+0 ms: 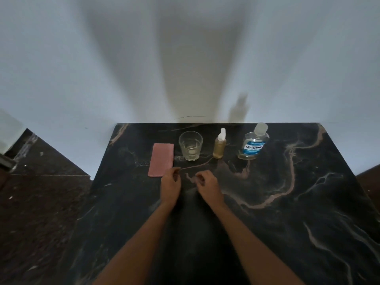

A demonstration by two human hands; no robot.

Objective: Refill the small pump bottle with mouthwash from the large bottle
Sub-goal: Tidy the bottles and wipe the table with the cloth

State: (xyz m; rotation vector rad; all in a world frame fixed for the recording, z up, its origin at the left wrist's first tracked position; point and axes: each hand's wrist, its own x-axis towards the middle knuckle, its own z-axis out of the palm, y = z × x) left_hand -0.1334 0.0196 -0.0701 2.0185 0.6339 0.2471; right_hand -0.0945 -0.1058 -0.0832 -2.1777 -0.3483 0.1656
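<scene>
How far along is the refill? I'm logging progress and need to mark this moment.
Nothing looks done: the small pump bottle still wears its pump and the Listerine bottle is capped. Both stand by the glass tumbler and pink cloth. Left hand and right hand are empty. Opening, pouring and recapping remain.

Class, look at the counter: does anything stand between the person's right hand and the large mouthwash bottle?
Nothing visible does. The right hand rests empty on the dark marble counter, and only bare stone lies between it and the large mouthwash bottle. The small pump bottle stands left of that path, the glass further left.
</scene>
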